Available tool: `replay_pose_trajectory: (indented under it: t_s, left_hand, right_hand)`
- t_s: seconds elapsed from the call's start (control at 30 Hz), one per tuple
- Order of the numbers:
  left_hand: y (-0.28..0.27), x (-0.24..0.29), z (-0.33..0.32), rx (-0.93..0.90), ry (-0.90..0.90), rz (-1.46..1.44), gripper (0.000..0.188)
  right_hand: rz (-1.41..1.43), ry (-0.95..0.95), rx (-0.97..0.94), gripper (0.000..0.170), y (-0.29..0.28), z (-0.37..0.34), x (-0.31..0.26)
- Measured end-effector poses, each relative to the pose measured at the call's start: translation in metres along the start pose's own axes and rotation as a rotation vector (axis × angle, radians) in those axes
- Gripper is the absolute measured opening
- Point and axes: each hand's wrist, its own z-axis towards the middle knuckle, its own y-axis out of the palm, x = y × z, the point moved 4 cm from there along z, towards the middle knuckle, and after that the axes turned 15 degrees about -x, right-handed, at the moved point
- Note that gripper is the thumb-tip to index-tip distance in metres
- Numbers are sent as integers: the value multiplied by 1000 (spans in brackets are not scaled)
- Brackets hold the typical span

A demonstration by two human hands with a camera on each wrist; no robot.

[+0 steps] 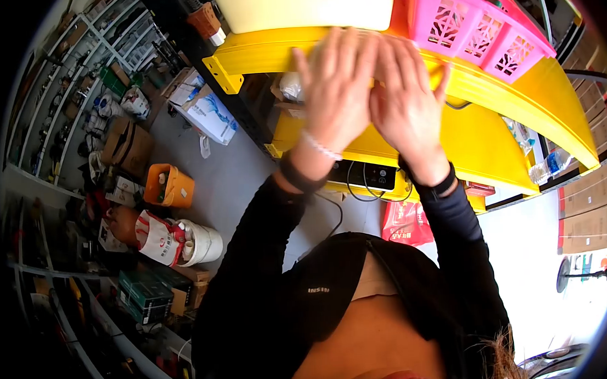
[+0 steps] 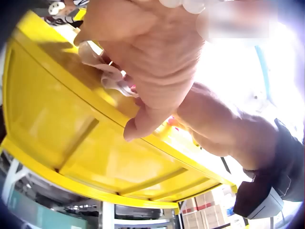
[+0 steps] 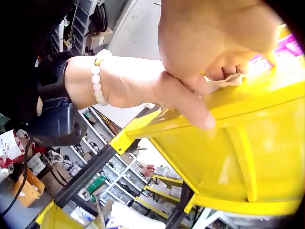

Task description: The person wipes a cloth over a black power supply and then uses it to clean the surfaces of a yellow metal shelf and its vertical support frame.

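Both hands reach side by side over the front edge of a yellow shelf (image 1: 472, 91), fingers extended away from the body. The left hand (image 1: 343, 86), slightly blurred, wears a bead bracelet (image 3: 96, 78) at the wrist. Right next to it is the right hand (image 1: 404, 100), with a black band (image 1: 442, 183) on its wrist. A thin, pale, crumpled strip (image 2: 112, 76) lies along the shelf edge by the fingers in the left wrist view. Part of the pale material (image 3: 231, 82) also shows under the right fingers in the right wrist view; the rest is hidden by the hands.
A cream-coloured box (image 1: 302, 6) and a pink basket (image 1: 480, 36) stand on the shelf just beyond the hands. Below is a black power panel (image 1: 364, 175) with cables. An orange bin (image 1: 169, 186) and a white bucket (image 1: 204, 243) stand on the floor to the left.
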Motion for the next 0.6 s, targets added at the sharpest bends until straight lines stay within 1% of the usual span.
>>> replay_pose_trajectory:
  t_s: [0.03, 0.1, 0.13, 0.17, 0.23, 0.27, 0.3, 0.33, 0.37, 0.43, 0.47, 0.5, 0.53, 0.57, 0.6]
  left_hand:
    - [4, 9, -1, -6, 22, -130, 60]
    - [18, 22, -6, 43, 84, -30, 62]
    - [23, 24, -10, 13, 92, -59, 64]
    - [32, 22, -15, 6, 96, 11, 65]
    - [50, 10, -28, 51, 115, 5, 64]
    - [55, 2, -33, 48, 101, 86, 63]
    - [57, -6, -38, 44, 88, 167, 61]
    - [58, -15, -44, 33, 62, 169, 59]
    - [58, -25, -49, 78, 45, 140, 58]
    - [61, -49, -57, 81, -9, 229, 62]
    - [60, -61, -60, 52, -54, 225, 66]
    - [58, -72, -64, 23, -97, 219, 70]
    - [55, -83, -66, 3, -141, 219, 77]
    - [53, -93, -67, 12, -196, 157, 80]
    - [50, -102, -68, 24, -241, 165, 80]
  right_hand:
    - [-5, 22, -26, 64, -1, -9, 9]
    - [-58, 62, -30, 70, 6, -27, 21]
    - [-14, 85, -49, 70, 17, -34, 28]
    - [-49, 75, -51, 71, 28, -40, 30]
    - [-118, 57, -59, 73, 42, -47, 27]
    - [-147, 67, -113, 74, 43, -46, 23]
    - [-109, 46, -86, 74, 46, -44, 17]
    - [-114, 31, -108, 74, 49, -41, 8]
    - [-119, 13, -132, 73, 51, -37, -1]
    - [-137, -52, -143, 71, 55, -27, -24]
    - [-151, -77, -186, 71, 57, -19, -35]
    - [-127, -113, -188, 69, 56, -12, -46]
    - [-39, -165, -180, 67, 54, -3, -58]
    - [49, -212, -173, 66, 53, 5, -68]
    - [46, -247, -169, 64, 51, 12, -78]
